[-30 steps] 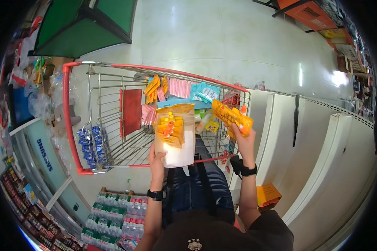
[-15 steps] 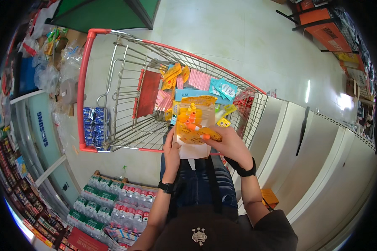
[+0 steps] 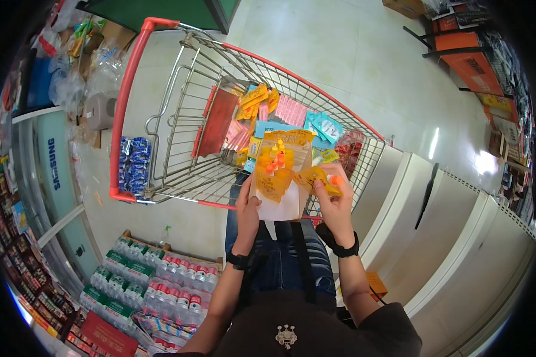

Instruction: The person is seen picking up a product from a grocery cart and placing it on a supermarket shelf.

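My left hand (image 3: 247, 209) grips the left side of an open white and yellow cardboard display box (image 3: 275, 209), its thumb pressed on the near flap. Inside the box stand several small yellow bottles (image 3: 273, 162) with orange and yellow caps, partly hidden by yellow cards. Just right of the box, my right hand (image 3: 338, 203) pinches an orange-capped yellow carded bottle (image 3: 308, 175), thumb on top. Beyond both hands lies a shopping cart (image 3: 250, 53) with a red rim, holding yellow packets (image 3: 255, 96), pink packets (image 3: 290, 110) and teal packets (image 3: 325, 127).
Shrink-wrapped water bottles (image 3: 161, 285) are stacked at the lower left. A blue-wrapped bundle (image 3: 134, 163) sits under the cart handle. White appliances (image 3: 426, 226) line the right, with an orange box (image 3: 372, 287) near my right elbow. Plastic bags (image 3: 65, 83) lie at upper left.
My right hand has moved right with the carded bottle, away from the box, exposing more of the bottles inside. The cart appears shifted slightly in view. My left hand keeps hold of the box.
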Demonstrator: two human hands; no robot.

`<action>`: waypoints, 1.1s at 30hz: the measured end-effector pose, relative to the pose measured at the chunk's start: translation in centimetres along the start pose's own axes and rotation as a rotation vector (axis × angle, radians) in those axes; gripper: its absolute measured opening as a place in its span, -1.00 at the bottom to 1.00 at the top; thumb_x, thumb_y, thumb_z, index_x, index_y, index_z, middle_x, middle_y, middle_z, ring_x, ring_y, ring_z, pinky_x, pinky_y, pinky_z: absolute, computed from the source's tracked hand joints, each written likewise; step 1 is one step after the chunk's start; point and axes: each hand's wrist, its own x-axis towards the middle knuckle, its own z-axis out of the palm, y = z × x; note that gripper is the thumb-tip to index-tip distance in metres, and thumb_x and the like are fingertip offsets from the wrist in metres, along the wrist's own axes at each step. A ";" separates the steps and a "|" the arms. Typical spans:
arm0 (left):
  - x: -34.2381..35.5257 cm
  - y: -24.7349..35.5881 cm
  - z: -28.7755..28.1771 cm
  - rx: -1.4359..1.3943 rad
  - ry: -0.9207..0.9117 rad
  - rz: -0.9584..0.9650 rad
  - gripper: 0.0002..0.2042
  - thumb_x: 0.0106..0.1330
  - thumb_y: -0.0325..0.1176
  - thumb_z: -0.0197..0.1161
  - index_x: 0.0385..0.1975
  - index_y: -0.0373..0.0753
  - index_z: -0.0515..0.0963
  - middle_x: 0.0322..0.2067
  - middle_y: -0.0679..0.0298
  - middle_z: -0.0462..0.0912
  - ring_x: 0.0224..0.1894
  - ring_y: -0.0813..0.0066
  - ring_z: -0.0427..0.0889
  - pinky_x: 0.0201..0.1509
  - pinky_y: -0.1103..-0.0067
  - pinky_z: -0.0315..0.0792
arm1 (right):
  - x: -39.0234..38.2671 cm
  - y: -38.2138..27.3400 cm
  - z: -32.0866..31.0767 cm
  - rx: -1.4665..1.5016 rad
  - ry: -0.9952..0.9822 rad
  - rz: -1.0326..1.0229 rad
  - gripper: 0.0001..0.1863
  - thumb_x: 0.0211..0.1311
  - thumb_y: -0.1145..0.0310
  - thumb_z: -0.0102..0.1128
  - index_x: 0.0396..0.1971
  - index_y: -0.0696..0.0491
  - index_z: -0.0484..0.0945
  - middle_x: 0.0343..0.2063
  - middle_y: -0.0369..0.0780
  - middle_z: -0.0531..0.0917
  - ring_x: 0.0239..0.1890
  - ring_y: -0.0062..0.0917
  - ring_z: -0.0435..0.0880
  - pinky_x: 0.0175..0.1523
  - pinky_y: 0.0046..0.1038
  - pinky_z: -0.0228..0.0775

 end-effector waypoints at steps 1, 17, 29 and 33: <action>0.1 -0.2 0.0 -0.012 -0.011 0.028 -0.41 -0.05 -0.62 -0.21 0.12 -0.40 0.27 0.07 0.16 0.38 0.11 0.47 0.35 0.12 0.66 0.22 | -0.3 -0.3 -0.1 0.014 -0.051 0.031 -0.86 0.07 0.52 0.15 -0.35 0.20 0.47 -0.37 -0.10 0.55 -0.41 -0.40 0.58 -0.37 -0.52 0.41; 0.1 -1.7 -1.2 -0.167 0.084 0.023 -0.43 -0.04 -0.62 -0.15 0.12 -0.40 0.26 0.05 0.16 0.37 0.10 0.46 0.34 0.15 0.64 0.19 | 1.9 -0.8 1.7 -0.083 -0.501 0.068 -0.86 0.12 0.52 0.14 -0.30 0.20 0.48 -0.43 -0.17 0.57 -0.39 -0.45 0.62 -0.30 -0.56 0.44; -3.1 -0.8 -4.4 -0.136 0.302 0.018 -0.46 -0.03 -0.60 -0.09 0.09 -0.43 0.28 -0.04 0.18 0.43 -0.01 0.47 0.41 0.09 0.64 0.25 | 11.1 15.5 9.0 -0.277 -0.139 -0.071 -0.72 0.14 0.33 0.17 -0.28 0.25 0.45 -0.39 -0.06 0.56 -0.38 -0.40 0.58 -0.30 -0.51 0.42; -4.3 -1.6 -5.9 -0.151 0.369 -0.012 -0.46 -0.03 -0.59 -0.08 0.09 -0.43 0.28 -0.04 0.17 0.42 0.01 0.45 0.40 0.10 0.63 0.25 | 14.5 20.5 14.8 -0.311 -0.003 -0.050 -0.49 0.02 0.14 0.28 -0.22 0.28 0.39 -0.33 0.10 0.50 -0.25 -0.09 0.50 -0.15 -0.28 0.36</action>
